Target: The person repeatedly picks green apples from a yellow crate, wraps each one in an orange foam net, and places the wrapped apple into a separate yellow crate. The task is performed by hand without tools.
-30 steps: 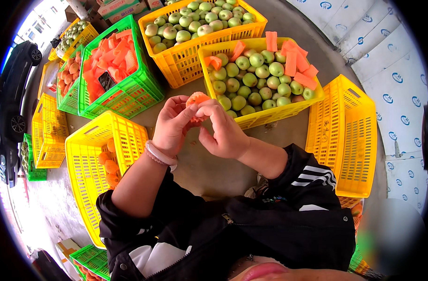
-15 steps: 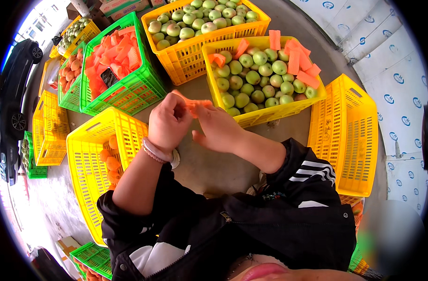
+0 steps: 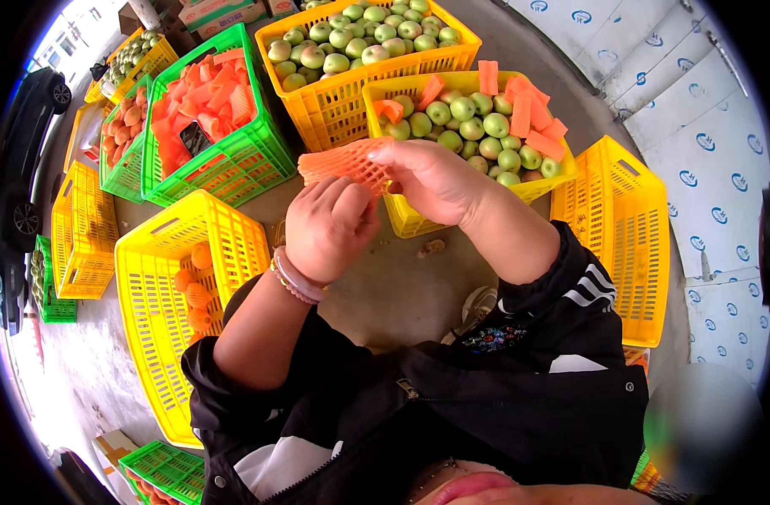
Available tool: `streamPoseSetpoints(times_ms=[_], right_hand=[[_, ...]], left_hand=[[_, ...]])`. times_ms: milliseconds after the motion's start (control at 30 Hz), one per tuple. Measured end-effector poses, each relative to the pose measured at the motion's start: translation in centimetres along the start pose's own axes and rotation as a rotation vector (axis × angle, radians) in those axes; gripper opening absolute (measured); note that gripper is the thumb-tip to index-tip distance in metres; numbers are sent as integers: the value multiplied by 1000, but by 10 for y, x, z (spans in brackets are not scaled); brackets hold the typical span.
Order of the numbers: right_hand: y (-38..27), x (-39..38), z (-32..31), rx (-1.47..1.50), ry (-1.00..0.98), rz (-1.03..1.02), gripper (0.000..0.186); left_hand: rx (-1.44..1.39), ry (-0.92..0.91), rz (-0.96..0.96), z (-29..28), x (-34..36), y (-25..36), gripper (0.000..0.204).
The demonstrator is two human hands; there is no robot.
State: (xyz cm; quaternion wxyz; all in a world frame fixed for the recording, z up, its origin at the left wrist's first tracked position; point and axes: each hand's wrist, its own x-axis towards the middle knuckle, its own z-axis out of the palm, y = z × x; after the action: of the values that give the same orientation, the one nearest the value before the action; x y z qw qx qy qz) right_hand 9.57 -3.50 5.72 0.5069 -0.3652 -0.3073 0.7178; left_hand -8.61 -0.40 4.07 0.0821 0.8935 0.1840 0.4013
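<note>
An orange foam mesh sleeve (image 3: pixel 338 162) is stretched out between my hands at the centre. My right hand (image 3: pixel 427 181) pinches its right end with thumb and fingers, in front of a yellow crate of green apples (image 3: pixel 473 130). Lower and to the left, my left hand (image 3: pixel 324 223) has its fingers curled closed on the sleeve's lower edge. Several loose foam sleeves (image 3: pixel 528 109) lie on those apples, and a green crate (image 3: pixel 250 147) behind my left hand holds a heap of sleeves and a dark phone-like object (image 3: pixel 194 137).
At the lower left stands a yellow crate (image 3: pixel 141 337) with several orange-wrapped fruits (image 3: pixel 198 296). An empty yellow crate (image 3: pixel 629 278) is at the right. More apples fill a back crate (image 3: pixel 368 50). A dark car (image 3: pixel 18 168) is at the far left, a white panelled wall (image 3: pixel 696 168) at the right.
The sleeve, bunched in my hands earlier, is now drawn out into an open mesh. My right hand has risen and moved right; my left hand has turned and sits a little lower.
</note>
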Motion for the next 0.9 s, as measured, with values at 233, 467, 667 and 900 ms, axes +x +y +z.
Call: streamPoseSetpoints(times_ms=[233, 467, 667, 900], right_hand=[[-19, -15, 13, 306, -108, -54, 36], [-9, -3, -14, 291, -171, -71, 37], [11, 46, -157, -621, 366, -157, 53], [106, 95, -219, -1829, 92, 556, 64]], left_hand=[[-16, 52, 127, 3, 5, 7, 21], [-139, 20, 36, 9, 10, 12, 31], [-337, 114, -317, 7, 13, 8, 22], [-333, 20, -393, 18, 19, 2, 13]])
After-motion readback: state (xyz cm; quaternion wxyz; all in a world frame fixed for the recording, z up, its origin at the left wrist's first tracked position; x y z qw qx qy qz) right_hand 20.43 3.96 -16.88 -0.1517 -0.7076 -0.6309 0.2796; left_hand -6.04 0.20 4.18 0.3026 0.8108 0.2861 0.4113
